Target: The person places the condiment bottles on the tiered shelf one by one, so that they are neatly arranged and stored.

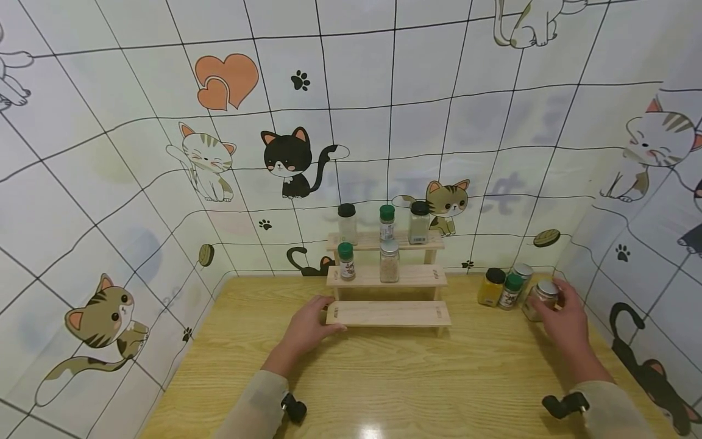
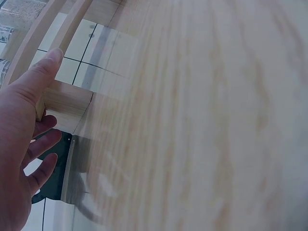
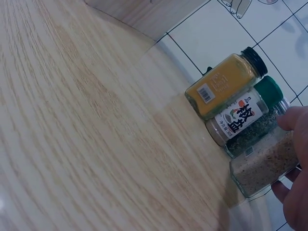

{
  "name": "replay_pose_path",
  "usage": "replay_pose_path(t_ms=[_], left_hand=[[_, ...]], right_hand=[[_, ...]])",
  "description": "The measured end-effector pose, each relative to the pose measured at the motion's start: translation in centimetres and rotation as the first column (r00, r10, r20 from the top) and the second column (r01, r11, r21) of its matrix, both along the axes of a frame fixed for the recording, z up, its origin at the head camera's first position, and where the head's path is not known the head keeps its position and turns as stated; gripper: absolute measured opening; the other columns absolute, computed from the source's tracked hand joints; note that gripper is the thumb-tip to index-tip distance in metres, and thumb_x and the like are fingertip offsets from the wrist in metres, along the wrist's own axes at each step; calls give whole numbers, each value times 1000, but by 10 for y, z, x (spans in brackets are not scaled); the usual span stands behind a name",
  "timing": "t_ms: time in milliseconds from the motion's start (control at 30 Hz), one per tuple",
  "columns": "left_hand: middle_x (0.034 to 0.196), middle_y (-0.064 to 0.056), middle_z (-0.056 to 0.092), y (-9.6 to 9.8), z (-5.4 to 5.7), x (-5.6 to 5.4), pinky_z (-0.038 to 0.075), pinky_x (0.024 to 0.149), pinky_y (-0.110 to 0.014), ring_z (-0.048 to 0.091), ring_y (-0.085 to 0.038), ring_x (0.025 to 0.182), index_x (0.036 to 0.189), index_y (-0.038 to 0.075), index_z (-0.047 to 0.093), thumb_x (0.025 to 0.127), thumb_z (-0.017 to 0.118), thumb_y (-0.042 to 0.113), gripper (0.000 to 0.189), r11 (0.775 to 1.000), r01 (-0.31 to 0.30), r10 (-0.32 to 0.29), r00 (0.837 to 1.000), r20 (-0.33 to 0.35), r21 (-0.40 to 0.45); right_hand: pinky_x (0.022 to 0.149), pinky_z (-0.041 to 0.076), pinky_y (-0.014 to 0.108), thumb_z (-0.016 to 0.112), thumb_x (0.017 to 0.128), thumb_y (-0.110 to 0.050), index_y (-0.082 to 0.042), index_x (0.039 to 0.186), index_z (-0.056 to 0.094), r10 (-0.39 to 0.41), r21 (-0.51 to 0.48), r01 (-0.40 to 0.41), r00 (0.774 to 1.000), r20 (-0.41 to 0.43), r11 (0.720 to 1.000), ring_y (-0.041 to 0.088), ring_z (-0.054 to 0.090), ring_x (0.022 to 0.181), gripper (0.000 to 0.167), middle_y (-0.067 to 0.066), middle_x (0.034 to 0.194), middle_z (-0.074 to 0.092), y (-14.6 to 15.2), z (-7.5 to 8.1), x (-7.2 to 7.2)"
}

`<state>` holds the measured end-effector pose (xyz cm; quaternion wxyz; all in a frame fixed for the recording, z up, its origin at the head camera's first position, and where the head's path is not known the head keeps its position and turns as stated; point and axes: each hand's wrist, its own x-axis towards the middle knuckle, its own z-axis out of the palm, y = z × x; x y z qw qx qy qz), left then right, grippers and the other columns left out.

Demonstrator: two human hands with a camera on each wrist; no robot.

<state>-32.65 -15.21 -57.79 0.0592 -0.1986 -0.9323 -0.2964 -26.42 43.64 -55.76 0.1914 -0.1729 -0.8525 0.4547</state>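
Observation:
A three-step wooden spice rack (image 1: 386,313) stands on the table. My left hand (image 1: 308,324) grips the left end of its lowest shelf; in the left wrist view the thumb lies along the shelf's edge and the fingers curl at its other side. Over at the right, my right hand (image 1: 566,318) holds a clear glass jar (image 3: 264,163) of pale brown seasoning with a silver lid, thumb on one side and fingers on the other. Close beside it stand a yellow-filled jar with a black lid (image 3: 224,84), a green-capped bottle (image 3: 243,115) and a silver-lidded jar of dark flakes (image 3: 255,132).
The middle shelf bears a green-capped bottle (image 1: 347,262) and a silver-lidded jar (image 1: 389,262). On the top shelf are two black-lidded jars, one at the left (image 1: 347,225) and one at the right (image 1: 419,224), with a green-capped bottle (image 1: 387,224) between. Cat-print walls enclose the wooden table (image 1: 395,378).

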Motion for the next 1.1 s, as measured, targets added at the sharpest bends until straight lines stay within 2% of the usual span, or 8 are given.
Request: replay_pose_path(t_ms=[133,233,300,433,567,833,1100], left_hand=[[146,-5,67,0,1,1,53,113,-56,64,-31,136,151,16,64,86,92,58,82,1000,-5,5,1000,6,6],[146,-5,67,1,2,1,53,112,-57,64,-31,135,151,17,65,86,93,57,81,1000,-9,8,1000,15,13],[146,-4,67,1,3,1,53,112,-57,64,-31,135,151,17,65,86,93,56,81,1000,-10,10,1000,18,14],[146,-4,67,1,3,1,52,113,-56,64,-31,135,151,17,64,86,93,56,81,1000,-12,11,1000,18,10],[146,-5,67,1,3,0,52,113,-56,64,-30,135,151,16,64,86,93,56,82,1000,-8,8,1000,18,7],[145,-4,67,0,4,2,53,112,-55,65,-29,134,151,16,65,86,93,58,82,1000,0,0,1000,17,6],[146,-3,66,0,2,1,53,113,-55,64,-28,135,151,17,64,86,91,60,82,1000,-4,4,1000,25,9]], right_hand=[[116,51,42,69,110,-33,-10,173,32,-56,-23,56,998,-16,998,48,46,149,76,31,167,44,-1,-3,-1],[100,50,18,73,108,-31,-11,170,39,-88,-41,86,995,-41,995,39,50,141,73,26,159,52,-1,-7,0],[87,46,11,76,106,-32,-12,168,44,-108,-59,104,992,-61,993,30,53,132,72,22,151,56,-2,-9,1],[79,43,7,81,102,-29,-13,161,53,-151,-92,140,980,-130,986,9,53,111,67,7,132,60,-5,-10,3],[82,42,8,83,100,-21,-10,156,59,-160,-77,147,961,-226,986,-5,50,105,62,-8,125,58,-11,-9,4],[85,39,11,85,98,-14,-7,149,67,-124,-14,127,932,-341,992,-7,48,108,55,-21,120,49,-27,7,7],[83,42,10,87,94,-7,-8,145,71,-57,4,64,908,-415,998,-5,51,107,53,-22,118,51,-45,28,3]])
